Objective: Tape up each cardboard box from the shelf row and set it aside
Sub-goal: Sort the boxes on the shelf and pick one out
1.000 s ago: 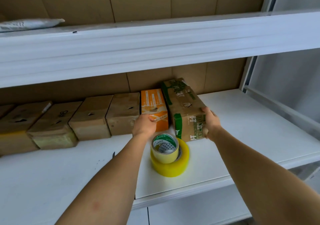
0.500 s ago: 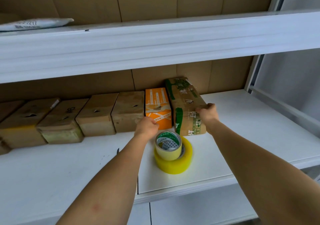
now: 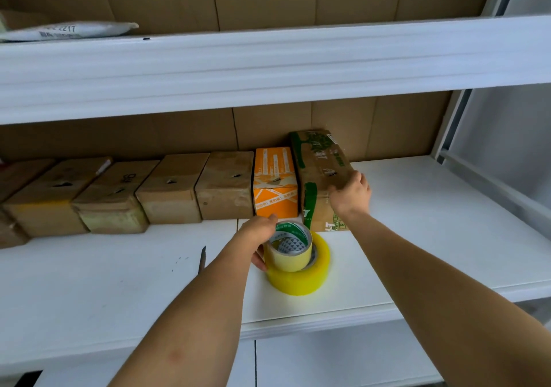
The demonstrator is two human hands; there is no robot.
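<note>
A row of cardboard boxes lines the back of the white shelf [image 3: 432, 237]. At its right end stands a brown box with green print [image 3: 320, 163], beside an orange box [image 3: 275, 177]. My right hand [image 3: 350, 192] rests on the green-printed box's top right edge, fingers curled over it. In front of the boxes a small yellow tape roll [image 3: 290, 249] sits on a larger yellow tape roll [image 3: 301, 276]. My left hand [image 3: 262, 237] grips the small roll from its left side.
Several plain brown boxes [image 3: 173, 186] run leftward along the cardboard back wall. A dark thin blade-like item [image 3: 202, 260] lies on the shelf left of the rolls. An upper shelf [image 3: 268, 58] overhangs, with a grey mailer bag [image 3: 65, 30] on it.
My left hand dropped from the orange box's front down onto the small tape roll. My right hand slid back along the green-printed box, which now sits pushed back in the row.
</note>
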